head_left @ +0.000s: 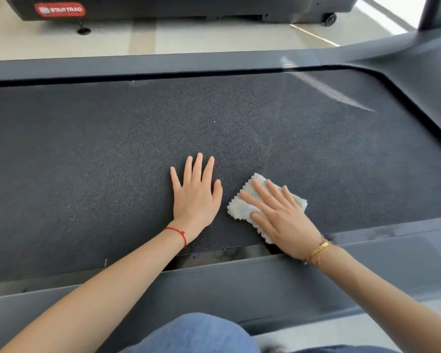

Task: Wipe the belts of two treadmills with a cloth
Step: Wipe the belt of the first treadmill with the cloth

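Observation:
A dark textured treadmill belt (pixel 112 149) stretches across the view. My left hand (pixel 196 194) lies flat on it with fingers spread and straight, a red string at the wrist. Just to its right, my right hand (pixel 280 215) presses a folded white fluffy cloth (pixel 242 202) onto the belt near its front edge, fingers straight on top of the cloth. Pale streaks mark the belt at the upper right (pixel 329 90).
Grey side rails (pixel 239 284) run along the belt's near and far edges. The curved motor cover (pixel 423 67) closes the right end. A second treadmill (pixel 163 8) with a red logo stands beyond on the light floor. My knee in blue jeans (pixel 196 335) is at the bottom.

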